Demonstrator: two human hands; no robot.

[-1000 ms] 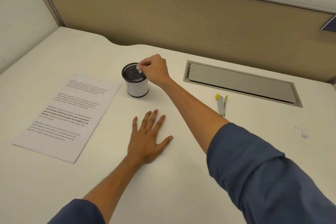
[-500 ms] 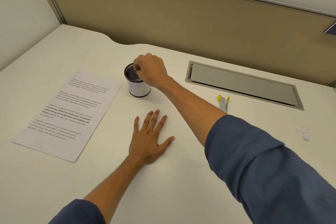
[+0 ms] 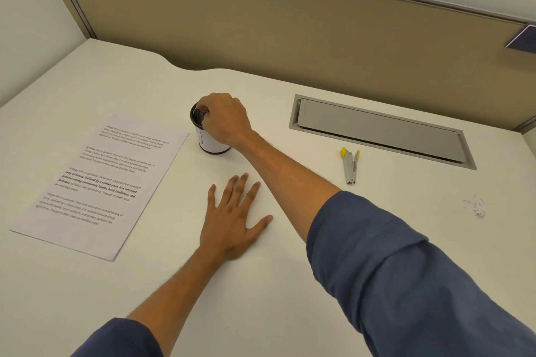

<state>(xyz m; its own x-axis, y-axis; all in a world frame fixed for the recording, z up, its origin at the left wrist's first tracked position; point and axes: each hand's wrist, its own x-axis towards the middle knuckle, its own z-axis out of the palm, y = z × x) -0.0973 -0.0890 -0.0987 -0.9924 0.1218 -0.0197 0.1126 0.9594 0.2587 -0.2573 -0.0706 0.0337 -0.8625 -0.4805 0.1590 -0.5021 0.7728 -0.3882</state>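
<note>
Since a second ago the right hand has dropped from a raised pinch over the mesh pen cup to sit low on it. Its knuckles now cover most of the cup's mouth, and only a sliver of the black mesh inside shows at the left of the rim. The small white bit it pinched then is out of sight. The fingers are curled tight over the rim with their tips hidden, so I cannot tell whether they hold anything. The left hand has not shifted; it lies palm down on the desk, fingers straight and slightly spread, thumb out to the right.

The cup stands upright in the middle of the desk, nearer the far edge than the near one, well clear of the left hand, which lies toward the near edge. Just left of the cup, close to it but apart, a printed sheet lies flat and skewed toward the left edge. To the right of the right forearm a grey stapler with yellow ends lies near a grey cable hatch set into the desk along its far edge. A faint smudge marks the desk toward the right edge.
</note>
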